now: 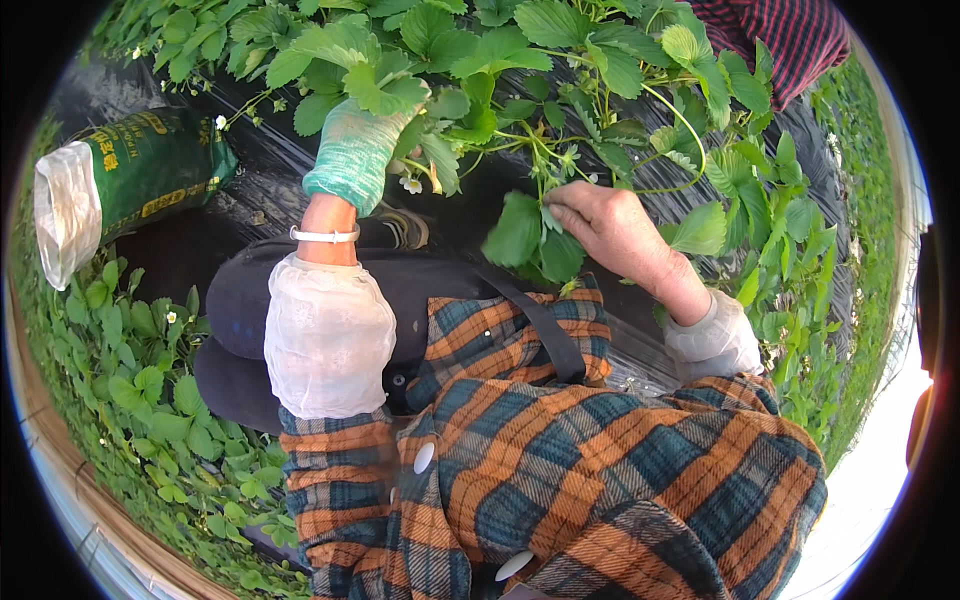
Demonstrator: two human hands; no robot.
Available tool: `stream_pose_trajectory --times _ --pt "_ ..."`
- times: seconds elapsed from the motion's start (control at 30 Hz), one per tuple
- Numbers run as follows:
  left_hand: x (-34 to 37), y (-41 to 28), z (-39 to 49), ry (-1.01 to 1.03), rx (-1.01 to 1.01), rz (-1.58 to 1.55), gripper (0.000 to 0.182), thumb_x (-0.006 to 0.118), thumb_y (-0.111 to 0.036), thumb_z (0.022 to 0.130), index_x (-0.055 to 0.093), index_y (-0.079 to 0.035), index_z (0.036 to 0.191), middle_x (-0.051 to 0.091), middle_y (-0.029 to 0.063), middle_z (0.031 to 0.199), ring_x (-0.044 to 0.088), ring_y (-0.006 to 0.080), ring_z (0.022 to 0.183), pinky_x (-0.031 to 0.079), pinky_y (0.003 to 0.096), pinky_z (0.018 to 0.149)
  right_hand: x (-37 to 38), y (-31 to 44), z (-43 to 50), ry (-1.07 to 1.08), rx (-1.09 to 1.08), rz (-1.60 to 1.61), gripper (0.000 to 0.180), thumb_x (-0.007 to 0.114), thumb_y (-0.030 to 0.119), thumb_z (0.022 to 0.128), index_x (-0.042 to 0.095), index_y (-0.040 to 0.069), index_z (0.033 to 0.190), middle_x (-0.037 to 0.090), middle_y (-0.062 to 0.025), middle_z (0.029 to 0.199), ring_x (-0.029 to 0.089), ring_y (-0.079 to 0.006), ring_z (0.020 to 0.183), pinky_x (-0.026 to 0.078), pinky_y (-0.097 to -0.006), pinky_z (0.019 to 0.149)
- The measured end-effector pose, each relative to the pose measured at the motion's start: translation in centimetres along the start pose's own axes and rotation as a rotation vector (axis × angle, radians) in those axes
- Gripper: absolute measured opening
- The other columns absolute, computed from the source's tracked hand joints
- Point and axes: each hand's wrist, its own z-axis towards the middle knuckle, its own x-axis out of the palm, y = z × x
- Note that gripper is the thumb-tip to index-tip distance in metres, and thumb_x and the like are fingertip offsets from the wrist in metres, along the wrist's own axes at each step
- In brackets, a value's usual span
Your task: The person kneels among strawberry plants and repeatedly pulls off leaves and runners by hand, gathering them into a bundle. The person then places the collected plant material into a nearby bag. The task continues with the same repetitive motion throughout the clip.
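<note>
My left hand (358, 146), in a green knit glove, reaches into the foliage of a strawberry plant (491, 60); leaves cover its fingers, so its grip is hidden. A white strawberry flower (410, 184) hangs just below its cuff side. To the right, my bare right hand (611, 225) pinches strawberry leaves (517, 229) between thumb and forefinger, close to their stems. Those leaves hang over my lap. Small green calyxes and thin stems show right above the right fingertips.
A green printed sack (154, 169) with a white end lies at left on black plastic mulch film (247, 161). More strawberry plants (165, 405) grow at lower left and along the right. A co-worker's red and black checked clothing (787, 41) shows at upper right.
</note>
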Motion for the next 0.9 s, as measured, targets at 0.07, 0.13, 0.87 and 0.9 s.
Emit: stream_pose_trajectory --times 0.07,0.13,0.87,0.9 --pt "-0.1 0.5 0.5 -0.008 0.229 0.165 0.043 0.068 -0.030 0.081 0.056 -0.003 0.112 0.067 0.0073 0.091 0.061 0.0191 0.090 0.047 0.0293 0.081 -1.0 0.0 1.0 -0.113 0.028 -0.031 0.014 0.060 0.011 0.084 0.062 0.003 0.095 0.064 -0.0151 0.085 0.062 -0.0337 0.078 0.051 -0.0380 0.067" --pt "-0.6 0.8 0.7 -0.073 0.493 0.437 0.046 0.071 -0.029 0.078 0.056 -0.003 0.112 0.067 0.0070 0.094 0.061 0.0185 0.089 0.047 0.0288 0.080 -1.7 -0.8 2.0 -0.226 0.058 -0.089 0.014 0.059 0.008 0.084 0.061 0.002 0.096 0.063 -0.0148 0.085 0.062 -0.0336 0.078 0.051 -0.0378 0.067" --pt "-4.5 1.3 -1.0 0.586 0.440 -1.008 0.050 0.059 -0.002 0.073 0.047 0.002 0.121 0.060 0.0140 0.093 0.061 0.0236 0.084 0.055 0.0345 0.070 2.1 -6.6 12.1 -0.332 0.056 -0.088 0.024 0.053 0.018 0.088 0.061 0.000 0.103 0.064 -0.0178 0.099 0.061 -0.0342 0.091 0.048 -0.0387 0.078" --pt "-3.1 1.1 -1.1 0.379 0.369 -0.837 0.050 0.061 0.000 0.069 0.051 0.002 0.118 0.061 0.0135 0.094 0.060 0.0225 0.083 0.053 0.0331 0.073 3.1 -5.6 12.3 -0.262 0.040 -0.141 0.027 0.054 0.017 0.087 0.058 0.002 0.109 0.062 -0.0187 0.104 0.059 -0.0351 0.096 0.046 -0.0391 0.082"
